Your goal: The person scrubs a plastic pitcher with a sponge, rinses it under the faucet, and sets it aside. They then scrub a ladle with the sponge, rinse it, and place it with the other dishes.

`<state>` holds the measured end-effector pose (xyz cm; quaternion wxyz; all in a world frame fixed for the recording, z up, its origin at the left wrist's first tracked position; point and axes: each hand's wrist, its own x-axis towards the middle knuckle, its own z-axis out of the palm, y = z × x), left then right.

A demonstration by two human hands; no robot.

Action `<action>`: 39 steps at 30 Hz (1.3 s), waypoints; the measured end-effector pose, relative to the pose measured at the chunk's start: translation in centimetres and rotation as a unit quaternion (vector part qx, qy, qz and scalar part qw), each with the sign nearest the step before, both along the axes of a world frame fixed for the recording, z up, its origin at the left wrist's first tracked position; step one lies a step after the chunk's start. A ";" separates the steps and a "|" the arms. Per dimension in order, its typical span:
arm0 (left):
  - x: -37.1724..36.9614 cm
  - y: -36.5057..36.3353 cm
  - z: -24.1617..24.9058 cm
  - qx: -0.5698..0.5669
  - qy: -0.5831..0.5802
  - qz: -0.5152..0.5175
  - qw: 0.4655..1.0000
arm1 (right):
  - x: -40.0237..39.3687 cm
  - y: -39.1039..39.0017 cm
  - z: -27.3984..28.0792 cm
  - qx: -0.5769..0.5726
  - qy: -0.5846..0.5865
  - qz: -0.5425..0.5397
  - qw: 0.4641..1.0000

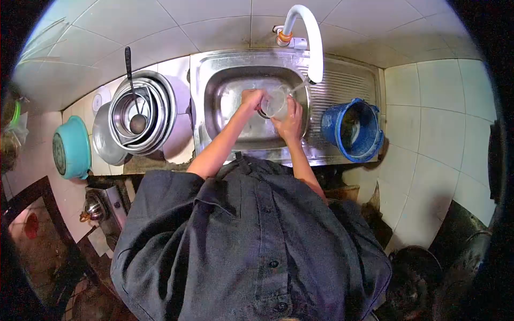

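Over the steel sink (217,136) my two hands are at a clear, see-through cup (277,100), tilted under the tap's spout. My right hand (290,119) is wrapped round its right side. From the left, my left hand (254,99) has its fingers bent in at the cup's edge. Below those fingers shows a small dark curved edge, too small to name. A thin stream of water runs from the white curved tap (316,48) toward the cup.
On the left counter stand nested metal bowls (119,140) with a black-handled ladle (137,123) in them. A teal basin (77,147) is at the far left. On the ribbed drainboard (342,80) a blue bucket (333,124) lies tilted.
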<state>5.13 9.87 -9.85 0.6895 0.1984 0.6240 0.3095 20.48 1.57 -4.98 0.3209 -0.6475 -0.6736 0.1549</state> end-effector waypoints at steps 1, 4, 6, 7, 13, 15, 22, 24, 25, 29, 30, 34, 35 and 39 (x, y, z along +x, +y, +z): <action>0.0 0.2 0.2 -0.009 0.017 -0.011 1.000 | 0.0 -0.1 0.1 -0.007 0.003 0.001 1.000; 0.6 -0.2 1.0 0.067 0.102 -0.026 0.992 | -0.1 -0.1 0.0 0.006 -0.004 0.004 1.000; 1.1 -0.2 1.9 0.069 0.093 -0.007 0.993 | 0.0 -0.2 0.1 0.007 -0.011 -0.001 1.000; 1.3 0.0 2.2 0.070 0.083 0.011 0.994 | 0.0 -0.1 0.2 0.007 -0.017 -0.007 1.000; 2.1 0.9 -2.7 0.111 0.117 0.010 0.987 | 0.4 0.5 1.2 0.000 -0.045 -0.010 0.999; 1.2 0.9 0.8 0.075 0.041 -0.015 0.996 | 0.9 0.8 0.7 0.008 0.027 -0.015 0.999; -1.0 -0.3 0.9 -0.007 -0.081 -0.096 0.992 | 2.4 0.8 -1.6 -0.132 0.241 -0.021 0.961; -1.2 -1.0 0.9 0.001 -0.086 -0.090 0.992 | 2.2 0.8 -1.9 -0.155 0.262 -0.014 0.952; -1.2 -1.3 1.0 0.011 -0.093 -0.085 0.992 | 2.2 0.8 -2.1 -0.177 0.282 -0.009 0.943; -0.9 -1.5 1.4 0.025 -0.093 -0.096 0.991 | 1.7 0.7 -3.2 -0.202 0.394 -0.032 0.896; -0.8 -1.7 1.5 0.029 -0.089 -0.109 0.990 | 1.9 0.8 -3.4 -0.220 0.400 -0.034 0.889; -0.3 -1.6 2.0 0.068 -0.077 -0.128 0.986 | 2.0 1.8 -3.9 -0.236 0.433 -0.033 0.870; -0.1 -1.4 1.9 0.068 -0.078 -0.129 0.986 | 2.0 2.2 -3.9 -0.236 0.432 -0.033 0.870; 1.6 -1.4 0.1 0.116 -0.027 -0.124 0.985 | 1.3 3.5 -3.5 -0.241 0.444 -0.025 0.863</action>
